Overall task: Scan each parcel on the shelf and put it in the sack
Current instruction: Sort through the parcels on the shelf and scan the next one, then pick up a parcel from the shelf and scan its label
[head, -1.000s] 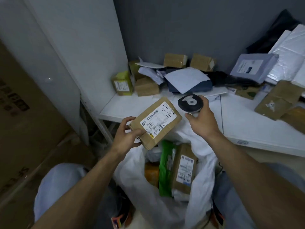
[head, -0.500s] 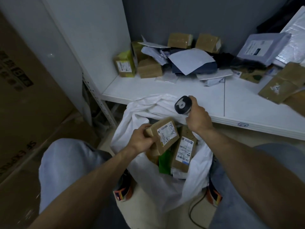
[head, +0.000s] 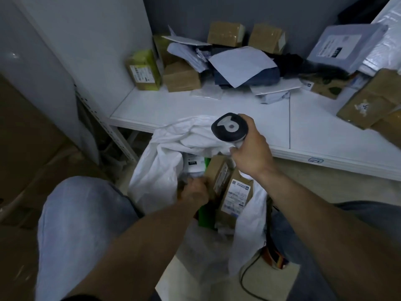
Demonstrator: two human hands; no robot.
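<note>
setting the brown box [head: 219, 177] into the white sack [head: 156, 170] looks like the step in hand. head view: left hand [head: 194, 190] is at the box's edge inside the sack mouth, fingers blurred, can't tell if it grips. right hand [head: 249, 148] wraps the scanner [head: 230, 127] above the sack rim. best to seat the box flat, not wedged. the sack also holds a labelled box [head: 236, 196], a green packet [head: 205, 217] and a white parcel [head: 193, 166]. more parcels wait on the shelf [head: 195, 105].
</note>
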